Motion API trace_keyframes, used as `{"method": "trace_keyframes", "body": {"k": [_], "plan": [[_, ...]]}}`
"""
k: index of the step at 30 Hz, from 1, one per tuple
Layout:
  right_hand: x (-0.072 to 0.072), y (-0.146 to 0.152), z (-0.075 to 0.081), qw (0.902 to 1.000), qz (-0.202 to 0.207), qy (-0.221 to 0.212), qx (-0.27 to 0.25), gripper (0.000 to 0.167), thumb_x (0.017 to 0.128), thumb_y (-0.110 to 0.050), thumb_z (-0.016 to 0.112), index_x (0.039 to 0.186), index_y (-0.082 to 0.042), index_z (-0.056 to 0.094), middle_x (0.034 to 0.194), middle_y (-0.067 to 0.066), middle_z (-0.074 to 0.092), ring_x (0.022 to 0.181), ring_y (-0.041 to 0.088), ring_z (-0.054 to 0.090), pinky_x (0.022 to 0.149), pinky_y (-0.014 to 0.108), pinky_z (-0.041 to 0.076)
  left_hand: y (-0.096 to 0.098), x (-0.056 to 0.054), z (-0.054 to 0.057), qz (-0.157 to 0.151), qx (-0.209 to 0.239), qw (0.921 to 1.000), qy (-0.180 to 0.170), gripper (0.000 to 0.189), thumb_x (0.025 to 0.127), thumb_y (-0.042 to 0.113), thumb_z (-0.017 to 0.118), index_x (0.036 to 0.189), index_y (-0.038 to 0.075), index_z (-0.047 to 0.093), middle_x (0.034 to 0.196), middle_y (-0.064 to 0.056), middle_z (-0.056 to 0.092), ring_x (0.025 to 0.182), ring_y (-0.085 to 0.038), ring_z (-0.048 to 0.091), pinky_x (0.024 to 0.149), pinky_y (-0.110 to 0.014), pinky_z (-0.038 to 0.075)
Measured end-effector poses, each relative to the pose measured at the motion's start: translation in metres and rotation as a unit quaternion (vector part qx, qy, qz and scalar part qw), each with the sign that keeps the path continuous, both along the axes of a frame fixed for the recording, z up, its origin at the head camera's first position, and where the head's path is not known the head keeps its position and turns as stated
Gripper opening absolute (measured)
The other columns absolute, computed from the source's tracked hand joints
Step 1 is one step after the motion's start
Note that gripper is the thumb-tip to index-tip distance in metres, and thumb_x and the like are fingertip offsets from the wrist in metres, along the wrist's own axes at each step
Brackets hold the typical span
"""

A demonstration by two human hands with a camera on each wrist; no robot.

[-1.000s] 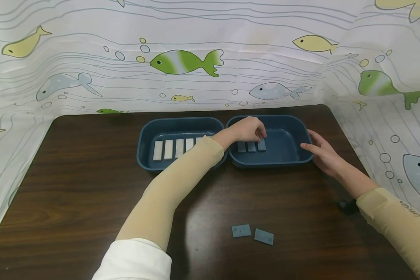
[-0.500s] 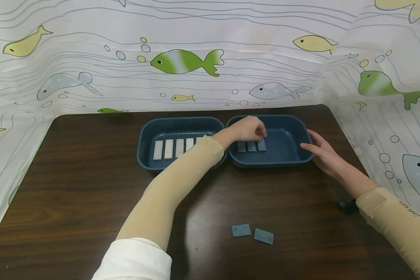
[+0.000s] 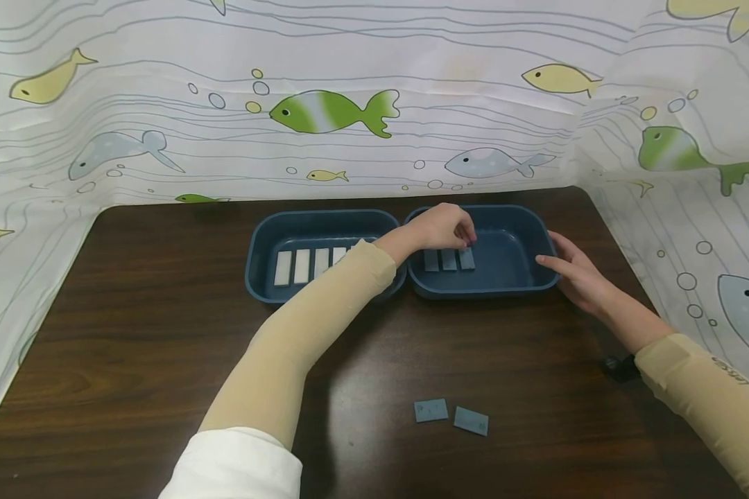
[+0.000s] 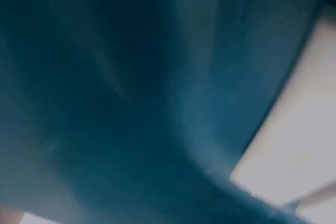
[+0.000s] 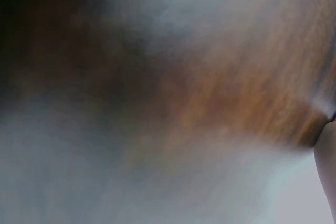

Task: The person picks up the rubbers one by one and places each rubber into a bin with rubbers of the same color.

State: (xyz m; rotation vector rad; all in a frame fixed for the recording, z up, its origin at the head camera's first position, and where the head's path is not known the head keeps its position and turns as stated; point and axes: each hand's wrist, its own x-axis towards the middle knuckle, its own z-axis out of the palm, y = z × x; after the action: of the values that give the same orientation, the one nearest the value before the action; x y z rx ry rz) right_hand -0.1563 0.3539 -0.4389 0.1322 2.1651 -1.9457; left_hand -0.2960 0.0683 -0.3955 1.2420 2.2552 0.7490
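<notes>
My left hand (image 3: 442,226) reaches over the right blue bin (image 3: 493,292), fingers bent down at the far end of a grey tile (image 3: 467,259). The fingertips partly hide that end, so whether they pinch the tile cannot be seen. Two more grey tiles stand in a row to its left, the nearer being a grey tile (image 3: 449,260). At the bin's right end my right hand (image 3: 577,274) grips the wall, thumb over the rim and fingers outside. In the left wrist view, pale tiles (image 4: 299,129) show against blue plastic. The right wrist view is mostly blur.
A left blue bin (image 3: 256,294) touches the right one and holds a row of several white tiles (image 3: 302,266), partly behind my left forearm. Two loose grey tiles, one a tilted grey tile (image 3: 471,421), lie on the brown table (image 3: 131,333). A fish-print sheet (image 3: 324,41) encloses the back and sides.
My left hand has shifted slightly up and left, and its forearm has drifted a little left. The grey tiles, the bins and my right hand look the same.
</notes>
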Motion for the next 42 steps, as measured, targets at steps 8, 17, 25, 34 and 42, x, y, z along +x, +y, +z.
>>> {"method": "trace_keyframes", "body": {"k": [8, 17, 25, 34, 42], "plan": [[0.0, 0.0, 0.0, 1.0, 0.0, -0.003, 0.001, 0.06, 0.11, -0.013, 0.055, 0.161, -0.016, 0.025, 0.135, -0.015, 0.046, 0.113, -0.001, 0.058, 0.088, 0.014, 0.055, -0.01, 0.001, 0.021, -0.003, 0.02, 0.9998, 0.006, 0.023, 0.104, 0.008, 0.067, 0.124, 0.0, 0.075, 0.123, -0.011, 0.076, 0.115, -0.021, 0.071, 0.103, -0.028, 0.056], [0.001, 0.0, 0.001, 0.9999, 0.002, -0.005, 0.016, 0.072, 0.11, -0.014, 0.055, 0.168, -0.007, 0.013, 0.135, -0.016, 0.044, 0.113, -0.001, 0.058, 0.087, 0.015, 0.055, -0.022, 0.019, 0.046, -0.03, 0.04, 0.9988, -0.005, 0.022, 0.103, 0.007, 0.069, 0.123, 0.002, 0.076, 0.122, -0.01, 0.075, 0.112, -0.018, 0.071, 0.1, -0.023, 0.055], [0.0, 0.0, 0.001, 0.9998, 0.004, -0.003, 0.022, 0.069, 0.11, -0.015, 0.055, 0.167, -0.009, 0.017, 0.135, -0.016, 0.044, 0.113, -0.001, 0.058, 0.087, 0.015, 0.055, -0.036, 0.041, 0.065, -0.056, 0.059, 0.9961, -0.034, 0.022, 0.101, 0.005, 0.07, 0.122, 0.004, 0.076, 0.118, -0.01, 0.077, 0.107, -0.016, 0.072, 0.096, -0.021, 0.056], [0.0, 0.0, 0.001, 0.9995, 0.003, -0.007, 0.03, 0.072, 0.11, -0.016, 0.055, 0.168, -0.007, 0.013, 0.136, -0.016, 0.043, 0.113, -0.002, 0.058, 0.087, 0.014, 0.055, -0.053, 0.066, 0.068, -0.038, 0.082, 0.9954, -0.031, 0.018, 0.099, 0.005, 0.073, 0.117, 0.004, 0.078, 0.113, -0.009, 0.08, 0.102, -0.016, 0.074, 0.094, -0.02, 0.058], [-0.002, 0.0, 0.001, 0.9993, 0.001, -0.012, 0.035, 0.073, 0.11, -0.016, 0.055, 0.168, -0.006, 0.012, 0.138, -0.013, 0.042, 0.113, -0.001, 0.057, 0.087, 0.015, 0.055, -0.073, 0.088, 0.062, 0.014, 0.084, 0.9954, -0.043, 0.015, 0.098, 0.005, 0.076, 0.112, 0.005, 0.08, 0.108, -0.009, 0.08, 0.098, -0.016, 0.074, 0.091, -0.021, 0.059]]}}
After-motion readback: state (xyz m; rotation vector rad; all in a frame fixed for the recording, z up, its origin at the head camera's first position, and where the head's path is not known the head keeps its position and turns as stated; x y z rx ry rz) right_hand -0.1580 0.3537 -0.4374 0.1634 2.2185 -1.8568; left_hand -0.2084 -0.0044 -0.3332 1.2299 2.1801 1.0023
